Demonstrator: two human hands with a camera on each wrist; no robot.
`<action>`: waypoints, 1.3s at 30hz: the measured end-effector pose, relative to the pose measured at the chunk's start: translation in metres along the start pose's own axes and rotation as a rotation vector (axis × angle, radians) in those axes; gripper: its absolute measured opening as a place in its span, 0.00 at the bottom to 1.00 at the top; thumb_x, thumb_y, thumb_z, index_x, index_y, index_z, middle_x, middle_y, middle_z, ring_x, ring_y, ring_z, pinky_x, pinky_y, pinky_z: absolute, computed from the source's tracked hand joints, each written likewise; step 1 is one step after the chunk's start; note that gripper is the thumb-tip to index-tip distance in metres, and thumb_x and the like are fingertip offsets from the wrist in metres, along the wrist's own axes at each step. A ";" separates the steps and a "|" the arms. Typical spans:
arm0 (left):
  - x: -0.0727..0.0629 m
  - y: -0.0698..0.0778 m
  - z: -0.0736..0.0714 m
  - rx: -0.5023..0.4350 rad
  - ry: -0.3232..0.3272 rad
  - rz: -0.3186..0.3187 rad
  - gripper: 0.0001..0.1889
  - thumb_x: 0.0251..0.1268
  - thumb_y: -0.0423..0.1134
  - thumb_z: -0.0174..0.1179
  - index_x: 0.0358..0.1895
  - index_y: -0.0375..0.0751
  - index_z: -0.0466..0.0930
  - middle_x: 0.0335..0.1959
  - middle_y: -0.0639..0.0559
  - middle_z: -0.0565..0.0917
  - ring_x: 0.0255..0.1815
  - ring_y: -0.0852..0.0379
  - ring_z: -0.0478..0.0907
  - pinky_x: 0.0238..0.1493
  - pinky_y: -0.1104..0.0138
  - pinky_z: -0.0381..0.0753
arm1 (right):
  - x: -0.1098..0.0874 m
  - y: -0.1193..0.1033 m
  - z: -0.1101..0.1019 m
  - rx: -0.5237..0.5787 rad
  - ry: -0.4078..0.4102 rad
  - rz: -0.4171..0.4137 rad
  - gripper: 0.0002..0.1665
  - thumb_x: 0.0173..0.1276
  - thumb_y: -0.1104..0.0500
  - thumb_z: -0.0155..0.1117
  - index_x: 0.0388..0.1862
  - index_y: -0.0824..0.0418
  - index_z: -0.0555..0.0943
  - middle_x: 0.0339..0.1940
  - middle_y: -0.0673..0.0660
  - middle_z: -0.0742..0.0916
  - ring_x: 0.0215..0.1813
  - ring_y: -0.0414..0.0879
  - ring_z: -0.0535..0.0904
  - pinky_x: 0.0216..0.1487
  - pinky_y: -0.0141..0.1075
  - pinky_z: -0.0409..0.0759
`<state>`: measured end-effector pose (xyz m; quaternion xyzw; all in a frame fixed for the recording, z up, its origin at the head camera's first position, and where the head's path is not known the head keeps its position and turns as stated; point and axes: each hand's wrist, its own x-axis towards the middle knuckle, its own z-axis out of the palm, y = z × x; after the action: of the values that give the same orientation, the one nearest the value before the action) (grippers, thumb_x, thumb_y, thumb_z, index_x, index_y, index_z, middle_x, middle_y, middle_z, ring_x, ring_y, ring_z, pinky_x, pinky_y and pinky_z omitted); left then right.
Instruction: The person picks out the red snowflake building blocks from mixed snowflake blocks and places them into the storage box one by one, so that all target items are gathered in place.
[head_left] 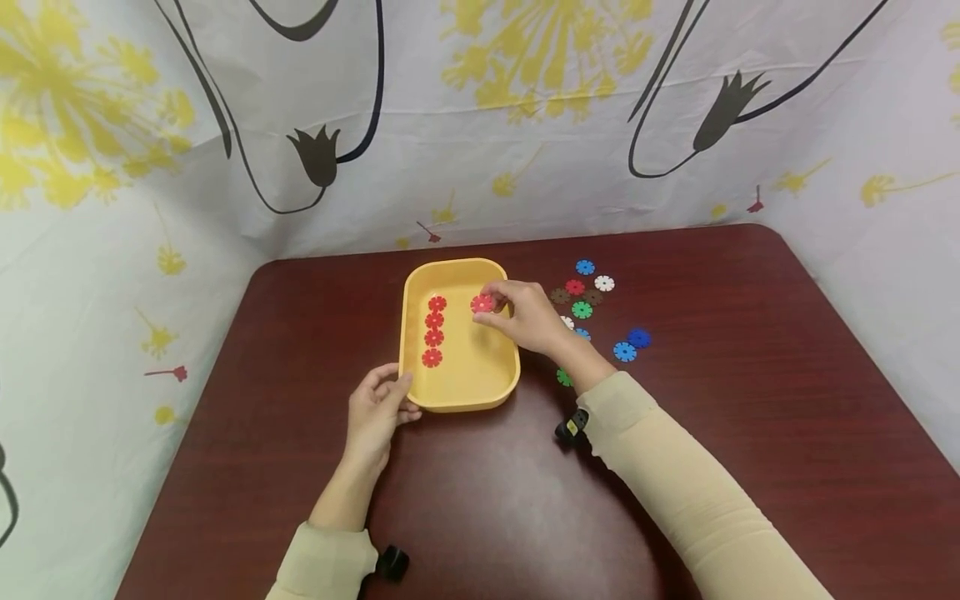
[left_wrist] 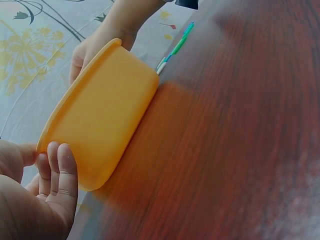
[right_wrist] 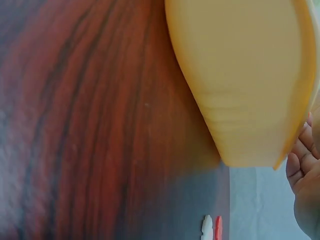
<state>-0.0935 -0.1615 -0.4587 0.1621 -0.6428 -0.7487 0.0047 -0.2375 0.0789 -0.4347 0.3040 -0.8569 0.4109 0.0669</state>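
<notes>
A yellow plastic tray (head_left: 461, 387) stands on the table, with several red notched discs (head_left: 434, 337) in a column along its left side. My left hand (head_left: 375, 414) holds the tray's near left corner; in the left wrist view, the thumb is at the rim and the fingers (left_wrist: 67, 172) lie against the outer wall. Above the right part of the tray, my right hand (head_left: 528, 317) pinches another red notched disc (head_left: 482, 303) between thumb and fingers. In the right wrist view, part of that hand (right_wrist: 305, 170) shows beyond the tray wall, the disc mostly hidden.
Right of the tray lie loose notched discs: a white one (head_left: 604, 283), a red one (head_left: 574, 287), a green one (head_left: 582, 310), blue ones (head_left: 625, 351) and brown ones (head_left: 593, 297). My right forearm partly covers some. A patterned cloth (head_left: 480, 183) hangs behind the dark wooden table (head_left: 322, 317).
</notes>
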 end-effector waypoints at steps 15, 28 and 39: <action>0.000 -0.003 -0.002 -0.015 0.001 -0.009 0.17 0.73 0.35 0.62 0.60 0.34 0.72 0.28 0.46 0.82 0.21 0.59 0.79 0.25 0.70 0.85 | 0.002 -0.014 0.012 0.000 -0.073 -0.058 0.18 0.65 0.53 0.76 0.47 0.63 0.85 0.31 0.52 0.85 0.37 0.44 0.80 0.39 0.40 0.82; 0.001 -0.001 -0.001 -0.017 -0.003 -0.011 0.18 0.74 0.36 0.61 0.60 0.32 0.71 0.27 0.47 0.81 0.21 0.60 0.79 0.24 0.70 0.85 | 0.005 -0.024 0.020 -0.095 -0.167 -0.033 0.17 0.64 0.50 0.76 0.46 0.59 0.86 0.33 0.49 0.87 0.32 0.40 0.80 0.34 0.34 0.80; 0.001 -0.001 0.000 -0.049 -0.009 0.004 0.18 0.74 0.35 0.62 0.60 0.31 0.71 0.27 0.46 0.81 0.21 0.60 0.80 0.28 0.68 0.87 | 0.010 -0.034 0.026 -0.275 -0.270 0.020 0.18 0.63 0.47 0.76 0.44 0.57 0.87 0.33 0.49 0.88 0.32 0.42 0.79 0.35 0.36 0.80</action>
<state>-0.0944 -0.1615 -0.4602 0.1571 -0.6247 -0.7648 0.0074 -0.2221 0.0387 -0.4253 0.3358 -0.9092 0.2459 -0.0119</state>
